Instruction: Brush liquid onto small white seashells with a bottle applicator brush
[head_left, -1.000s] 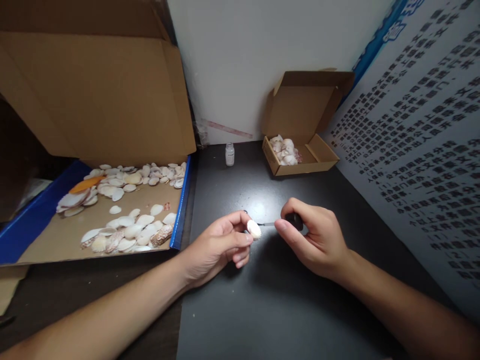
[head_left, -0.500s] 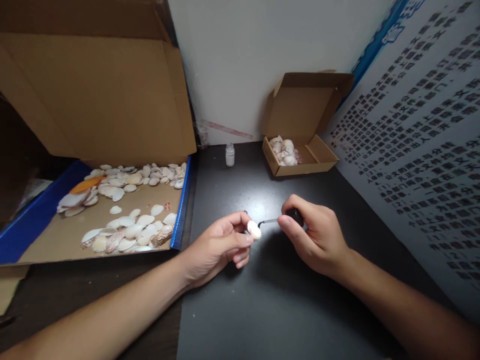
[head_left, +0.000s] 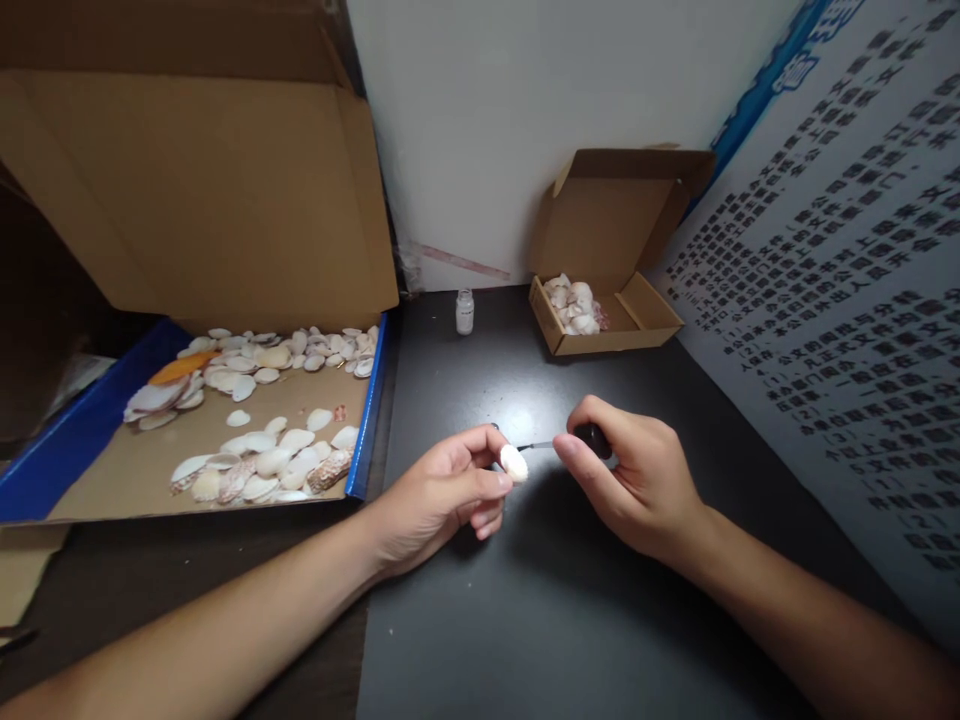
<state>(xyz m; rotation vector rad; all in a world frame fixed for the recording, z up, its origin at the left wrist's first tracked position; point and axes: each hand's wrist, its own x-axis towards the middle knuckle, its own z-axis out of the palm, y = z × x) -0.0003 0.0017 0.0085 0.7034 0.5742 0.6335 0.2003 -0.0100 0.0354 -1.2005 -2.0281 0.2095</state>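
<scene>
My left hand (head_left: 457, 487) pinches a small white seashell (head_left: 514, 463) between thumb and fingers, above the dark table mat. In my right hand (head_left: 637, 470) is a brush cap (head_left: 592, 440), black and rounded, with a thin stem pointing left to the shell. The dark tip of the stem is at the shell's upper edge, partly behind it; whether they touch I cannot tell. A small glass bottle (head_left: 464, 313) with a pale label stands uncapped farther back on the mat.
On the left, an open cardboard box (head_left: 150, 470) with blue sides holds many seashells (head_left: 274, 460). A smaller open box (head_left: 619, 343) with shells stands at the back right. A white wall (head_left: 465, 130) rises behind, and a printed sheet (head_left: 847, 300) slants along the right.
The shell has turned in my left fingers and the stem tip is now more behind its edge. The whole view has shifted slightly.
</scene>
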